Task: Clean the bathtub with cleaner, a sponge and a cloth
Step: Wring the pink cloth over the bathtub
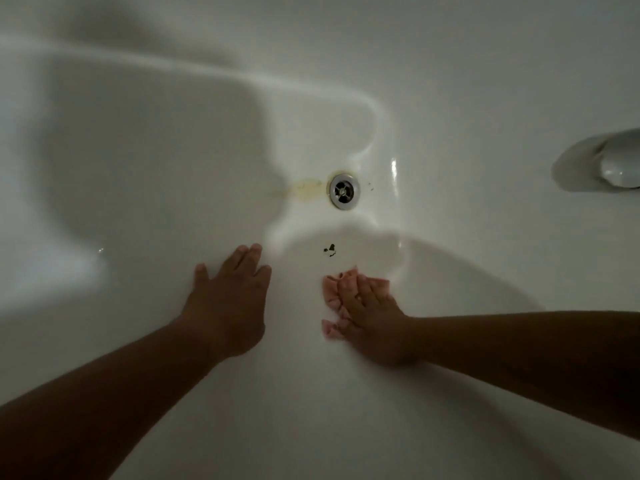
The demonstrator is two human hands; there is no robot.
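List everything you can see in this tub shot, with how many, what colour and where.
bathtub: one, white, fills the view
drain: one, metal, middle of the tub floor
stain: one, yellowish, just left of the drain
dark marks: small cluster, blackish, between drain and cloth
fitting: one, pale grey, right edge, partly cut off
cloth: one, pink, under the right hand
left hand: one, flat on the tub
right hand: one, pressing on the cloth

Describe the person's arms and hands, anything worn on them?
The left forearm and right forearm are bare, no sleeves in view. The left hand and right hand wear no gloves; no watch, bracelet or ring shows, though the light is dim.
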